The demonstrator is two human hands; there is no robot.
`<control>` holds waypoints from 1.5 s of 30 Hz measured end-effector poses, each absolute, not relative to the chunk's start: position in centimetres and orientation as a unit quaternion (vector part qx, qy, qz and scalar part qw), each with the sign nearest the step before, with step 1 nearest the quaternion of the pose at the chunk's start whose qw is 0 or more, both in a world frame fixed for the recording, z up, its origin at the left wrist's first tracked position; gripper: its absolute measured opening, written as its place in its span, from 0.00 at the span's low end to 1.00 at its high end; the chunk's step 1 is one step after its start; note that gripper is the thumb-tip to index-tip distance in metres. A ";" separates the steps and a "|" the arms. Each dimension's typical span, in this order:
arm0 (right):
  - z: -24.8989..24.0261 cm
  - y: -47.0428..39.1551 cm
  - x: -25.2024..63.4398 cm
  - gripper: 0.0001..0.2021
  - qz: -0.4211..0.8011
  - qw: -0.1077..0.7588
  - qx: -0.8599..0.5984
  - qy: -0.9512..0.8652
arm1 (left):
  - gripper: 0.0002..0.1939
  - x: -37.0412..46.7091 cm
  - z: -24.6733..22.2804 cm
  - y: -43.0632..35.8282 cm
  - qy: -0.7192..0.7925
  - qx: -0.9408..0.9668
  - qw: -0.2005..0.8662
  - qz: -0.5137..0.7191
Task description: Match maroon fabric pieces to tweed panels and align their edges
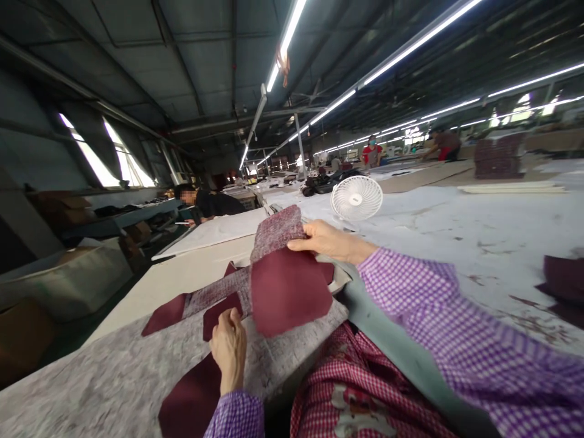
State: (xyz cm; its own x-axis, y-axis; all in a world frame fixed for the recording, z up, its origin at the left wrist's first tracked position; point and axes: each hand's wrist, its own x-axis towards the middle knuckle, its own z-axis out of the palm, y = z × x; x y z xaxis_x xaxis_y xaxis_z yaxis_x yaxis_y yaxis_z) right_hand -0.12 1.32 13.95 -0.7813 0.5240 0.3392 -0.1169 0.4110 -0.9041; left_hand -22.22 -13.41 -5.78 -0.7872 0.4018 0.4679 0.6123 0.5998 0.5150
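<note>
My right hand (325, 240) pinches the upper right edge of a maroon piece of sheet material (292, 292), leather or fabric, with a speckled grey-pink upper section (279, 231). The piece stands raised above a mottled grey board (123, 365). My left hand (229, 347) is closed, fingers curled, at the edge of a smaller maroon piece (216, 316); what its fingertips hold, if anything, is hidden. Below the left hand and partly behind it lies another maroon piece (189, 401). Farther left, a maroon piece (166, 315) adjoins a speckled strip (214, 289).
A white round fan (356, 198) stands beyond my right hand. Dark maroon pieces (566, 286) lie on the white-covered table (483, 243) at right. Across the pale boards (214, 228), a person in black (219, 204) leans over. Other people work farther back.
</note>
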 end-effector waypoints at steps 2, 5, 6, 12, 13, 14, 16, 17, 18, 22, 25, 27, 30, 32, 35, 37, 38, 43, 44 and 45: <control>15.0 3.7 3.3 0.04 0.550 0.233 -0.170 -0.784 | 0.17 -22.0 -5.3 -13.4 -0.881 -0.296 0.135 -0.343; 14.2 6.8 9.6 0.05 0.569 0.204 -0.288 -0.743 | 0.15 -21.7 -5.0 -13.9 -0.868 -0.324 0.109 -0.361; 13.4 7.7 11.9 0.06 0.574 0.191 -0.329 -0.725 | 0.14 -21.6 -4.9 -14.1 -0.863 -0.328 0.102 -0.371; 8.3 10.5 22.2 0.08 0.586 0.151 -0.463 -0.648 | 0.13 -19.7 -4.3 -15.0 -0.854 -0.330 0.080 -0.394; 7.9 10.7 23.0 0.09 0.578 0.154 -0.471 -0.648 | 0.13 -19.4 -4.2 -15.2 -0.854 -0.329 0.069 -0.398; 7.7 10.8 23.5 0.11 0.566 0.153 -0.478 -0.654 | 0.13 -19.2 -4.0 -15.4 -0.849 -0.328 0.055 -0.409; 7.7 11.0 24.0 0.14 0.538 0.136 -0.485 -0.676 | 0.15 -18.5 -3.5 -16.0 -0.827 -0.327 0.027 -0.457; 7.8 11.1 24.0 0.16 0.523 0.125 -0.488 -0.688 | 0.16 -18.0 -3.0 -16.3 -0.807 -0.331 0.012 -0.489; 7.9 11.2 24.0 0.17 0.512 0.113 -0.489 -0.697 | 0.18 -17.3 -2.4 -16.6 -0.781 -0.336 0.000 -0.526; 8.1 11.9 24.2 0.23 0.486 0.089 -0.491 -0.717 | 0.18 -12.3 1.2 -16.5 -0.647 -0.419 -0.078 -0.633; 8.1 12.3 24.7 0.24 0.478 0.078 -0.488 -0.726 | 0.13 -7.2 4.0 -13.6 -0.559 -0.591 -0.147 -0.562; 8.3 12.5 24.9 0.25 0.478 0.068 -0.482 -0.731 | 0.11 -4.0 5.2 -10.0 -0.488 -0.695 -0.149 -0.507; 8.5 12.8 25.0 0.26 0.477 0.051 -0.482 -0.733 | 0.09 0.0 5.4 -3.5 -0.433 -0.772 -0.110 -0.452; 8.5 13.0 24.9 0.26 0.475 0.041 -0.486 -0.732 | 0.08 1.8 4.9 0.5 -0.427 -0.794 -0.075 -0.426; 8.4 13.2 25.0 0.28 0.475 0.032 -0.489 -0.731 | 0.07 3.1 3.8 4.2 -0.402 -0.843 -0.049 -0.354; 8.4 13.2 25.4 0.29 0.477 0.031 -0.490 -0.729 | 0.06 3.4 3.4 5.2 -0.390 -0.864 -0.046 -0.314; 8.4 13.3 25.9 0.30 0.482 0.036 -0.491 -0.725 | 0.06 3.4 3.2 5.4 -0.387 -0.870 -0.046 -0.302; 9.9 13.3 29.0 0.36 0.472 0.119 -0.508 -0.710 | 0.05 3.1 3.1 5.6 -0.380 -0.875 -0.062 -0.292; 10.4 12.8 29.2 0.35 0.446 0.134 -0.517 -0.718 | 0.05 3.1 3.0 5.7 -0.380 -0.874 -0.066 -0.296; 10.9 12.0 29.2 0.34 0.417 0.135 -0.519 -0.734 | 0.05 3.1 2.9 5.7 -0.379 -0.871 -0.072 -0.304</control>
